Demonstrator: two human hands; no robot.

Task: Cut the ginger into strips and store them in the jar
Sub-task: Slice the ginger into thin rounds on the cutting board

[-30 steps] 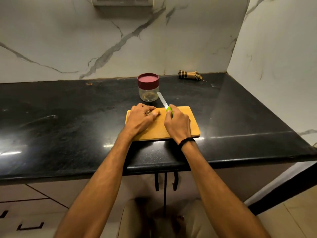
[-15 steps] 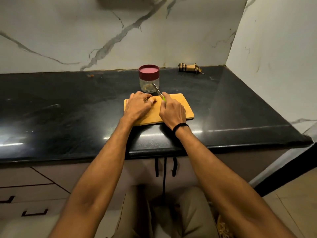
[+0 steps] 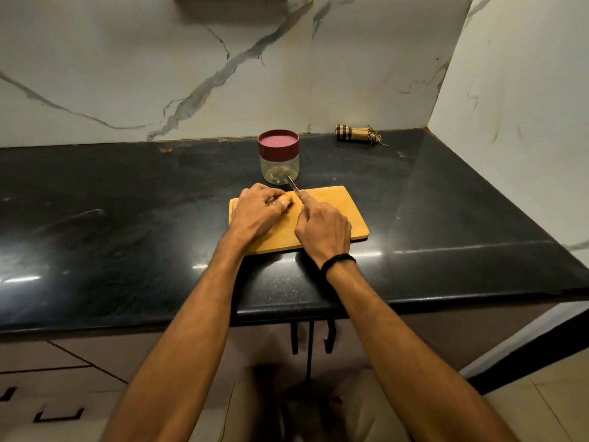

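While the ginger (image 3: 284, 199) was pinned to the cutting board (image 3: 338, 212) under the curled fingers of the left hand (image 3: 255, 209), only a pale end of it could be seen beside the fingertips. It was held that way, it was judged, so that the piece could not roll and the fingertips were tucked back from the edge. The knife (image 3: 294, 186) was gripped by the right hand (image 3: 322, 231), whose fingers were closed round a handle hidden in the fist, with the forefinger seemingly laid forward toward the blade for control. The blade was angled away from the body, its tip seen against the lower part of the jar (image 3: 279, 169); whether the two touched could not be told. The jar was stood just behind the board, presumably within reach for the strips, and its maroon lid (image 3: 278, 143) was on, so storing was judged not yet begun. A rolled cloth (image 3: 357, 134) was seen well apart, near the wall, on the black counter (image 3: 127, 202).
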